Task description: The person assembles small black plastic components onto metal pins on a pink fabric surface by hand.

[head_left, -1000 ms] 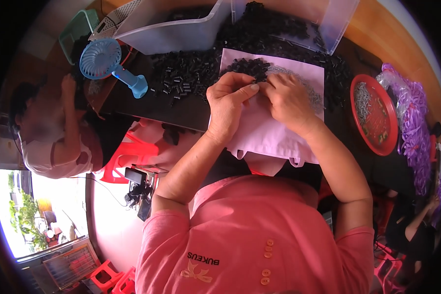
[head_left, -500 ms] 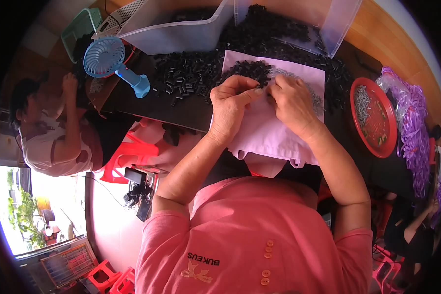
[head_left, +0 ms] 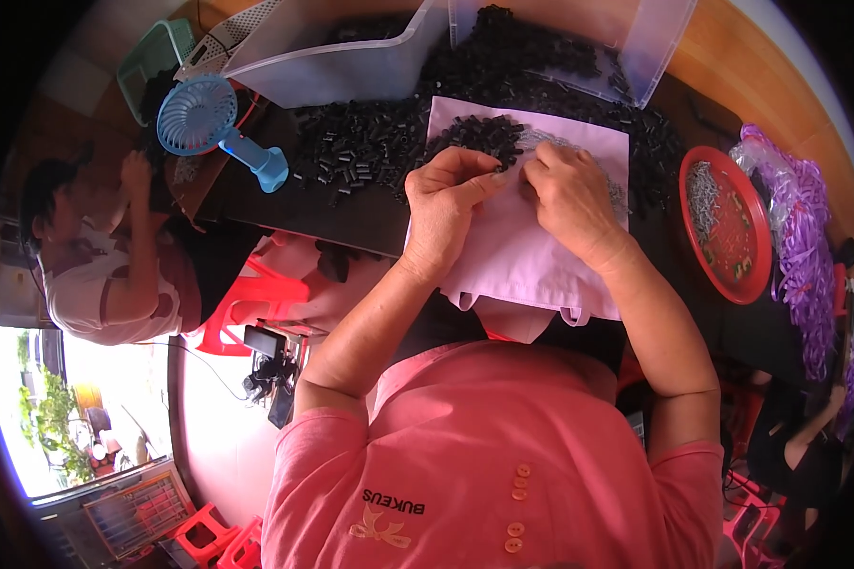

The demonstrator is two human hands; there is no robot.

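Observation:
Over a pink cloth bag (head_left: pixel 512 261), my left hand (head_left: pixel 446 204) pinches a small black piece (head_left: pixel 501 169) between thumb and forefinger, most of it hidden by the fingertips. My right hand (head_left: pixel 574 199) is close beside it on the right, fingers curled together; whatever they hold is too small to make out. On the cloth beyond my hands lies a heap of short black tube-like pieces (head_left: pixel 474 135). Next to it, partly behind my right hand, are small silvery metal pieces (head_left: pixel 541 139).
Loose black pieces (head_left: pixel 351 156) cover much of the dark table around clear plastic bins (head_left: pixel 337 71). A blue handheld fan (head_left: pixel 247 156) lies at left. On the right are a red tray (head_left: pixel 745 280) with metal pieces and purple ribbons (head_left: pixel 807 247). Other people sit at both sides.
My right hand has drawn slightly away from my left, widening the gap between the fingertips. My left hand keeps its pinch in nearly the same place.

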